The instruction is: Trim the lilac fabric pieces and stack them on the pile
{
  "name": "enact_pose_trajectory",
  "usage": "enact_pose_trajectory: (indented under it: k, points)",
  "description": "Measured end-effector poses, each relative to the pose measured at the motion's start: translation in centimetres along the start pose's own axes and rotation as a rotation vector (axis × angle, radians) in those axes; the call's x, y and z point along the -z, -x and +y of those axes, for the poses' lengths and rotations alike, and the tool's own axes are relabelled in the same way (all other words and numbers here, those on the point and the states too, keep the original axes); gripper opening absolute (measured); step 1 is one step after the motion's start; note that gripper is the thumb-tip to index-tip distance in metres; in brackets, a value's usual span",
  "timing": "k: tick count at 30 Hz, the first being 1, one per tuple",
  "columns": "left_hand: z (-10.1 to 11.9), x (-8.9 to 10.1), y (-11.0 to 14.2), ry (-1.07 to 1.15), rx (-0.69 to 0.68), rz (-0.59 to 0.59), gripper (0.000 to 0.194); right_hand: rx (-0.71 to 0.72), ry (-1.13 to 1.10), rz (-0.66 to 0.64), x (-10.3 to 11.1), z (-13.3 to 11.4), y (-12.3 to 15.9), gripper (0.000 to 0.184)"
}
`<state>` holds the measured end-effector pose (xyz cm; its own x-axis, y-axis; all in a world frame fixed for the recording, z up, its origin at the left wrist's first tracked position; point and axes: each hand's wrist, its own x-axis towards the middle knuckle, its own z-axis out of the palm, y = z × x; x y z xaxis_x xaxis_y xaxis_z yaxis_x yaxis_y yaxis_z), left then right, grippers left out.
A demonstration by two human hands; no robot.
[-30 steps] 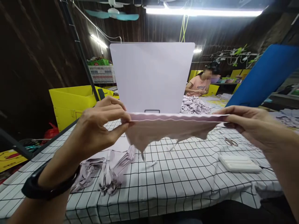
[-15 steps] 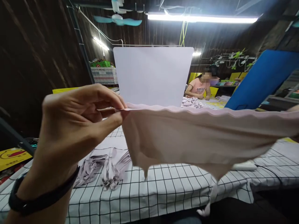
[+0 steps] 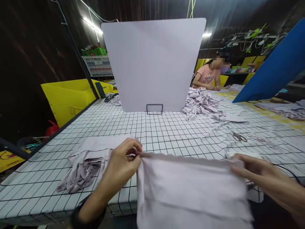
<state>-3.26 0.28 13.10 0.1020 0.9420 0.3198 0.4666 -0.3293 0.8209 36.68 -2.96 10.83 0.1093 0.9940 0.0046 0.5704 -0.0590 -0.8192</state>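
A pale pinkish garment piece (image 3: 190, 187) with a wavy edge hangs stretched between my hands, over the table's front edge. My left hand (image 3: 126, 159) pinches its upper left corner between thumb and fingers. At the upper right corner my right hand (image 3: 254, 171), slightly blurred, is closed on the same edge. The lower part of the cloth runs out of view at the bottom. To the left of my left hand, a folded stack of similar cloth pieces with straps (image 3: 83, 168) lies on the checked tablecloth (image 3: 147, 130).
A white board (image 3: 154, 63) stands upright on a wire stand. Beside it is a heap of loose cloth (image 3: 202, 101). Scissors (image 3: 239, 137) lie at right. A blue board (image 3: 274, 63) leans further back, near a seated co-worker (image 3: 207, 76). A yellow bin (image 3: 69, 98) stands left.
The cloth has come down from eye level to below the table top, its outer face now towards me. My right hand has come into full view. The camera looks lower.
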Motion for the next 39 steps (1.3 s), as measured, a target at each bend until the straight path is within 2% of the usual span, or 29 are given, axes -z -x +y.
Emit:
enact_pose_trajectory:
  k: [1, 3, 5, 7, 9, 11, 14, 16, 20, 22, 25, 28, 31, 33, 34, 37, 39]
  points:
    - [-1.5, -1.3, -1.4, -0.05, 0.059, -0.012, 0.016, -0.012, -0.05, -0.092, -1.3, 0.3, -1.8, 0.038]
    - [-4.3, -3.8, -4.2, -0.211, 0.144, -0.041, 0.02, -0.03, -0.092, -0.193, -3.9, 1.0, -5.5, 0.042]
    - [-6.5, -5.9, -6.5, -0.332, 0.197, -0.068, 0.022, -0.011, -0.037, -0.133, -6.2, 1.9, -8.9, 0.049]
    - [-8.1, -7.6, -8.2, -0.394, 0.228, -0.083, 0.025, -0.017, 0.016, -0.094, -8.0, 2.8, -11.7, 0.047]
    - [-8.9, -8.5, -9.1, -0.436, 0.244, -0.096, 0.026, -0.037, 0.082, -0.032, -9.2, 3.5, -13.5, 0.039]
    - [-9.2, -9.1, -9.3, -0.484, 0.25, -0.112, 0.025, -0.053, 0.155, 0.073, -9.6, 3.9, -14.0, 0.032]
    - [-8.7, -9.8, -8.7, -0.559, 0.208, -0.126, 0.025, -0.04, 0.216, 0.212, -9.5, 3.8, -12.2, 0.031]
    - [-8.0, -11.0, -8.0, -0.582, 0.062, -0.191, 0.026, -0.023, 0.228, 0.261, -9.2, 3.7, -9.7, 0.03]
    - [-6.3, -15.7, -6.7, -0.462, -0.358, -0.502, 0.032, 0.003, 0.271, 0.327, -9.4, 4.5, -5.4, 0.035]
    - [-5.6, -18.2, -6.2, -0.421, -0.462, -0.65, 0.036, 0.032, 0.305, 0.353, -9.4, 5.2, -4.7, 0.037]
    - [-5.1, -20.7, -5.4, -0.418, -0.508, -0.794, 0.046, 0.055, 0.349, 0.417, -8.7, 5.9, -4.0, 0.039]
    - [-5.1, -21.3, -4.7, -0.429, -0.536, -0.81, 0.05, -0.012, 0.329, 0.398, -7.9, 5.9, -1.3, 0.035]
    - [-5.2, -21.1, -4.3, -0.449, -0.537, -0.811, 0.052, -0.183, 0.205, 0.168, -8.4, 5.5, 2.7, 0.04]
    - [-5.2, -21.0, -4.2, -0.468, -0.541, -0.81, 0.054, -0.266, 0.112, 0.105, -9.5, 5.2, 5.0, 0.045]
    - [-5.2, -21.1, -4.2, -0.476, -0.544, -0.801, 0.056, -0.293, 0.085, 0.132, -10.3, 5.1, 5.8, 0.047]
    - [-5.1, -21.3, -3.9, -0.483, -0.562, -0.747, 0.063, -0.376, 0.057, 0.329, -12.5, 5.0, 7.1, 0.05]
    - [-5.0, -21.4, -3.6, -0.485, -0.571, -0.735, 0.067, -0.402, -0.021, 0.37, -13.8, 5.4, 7.3, 0.051]
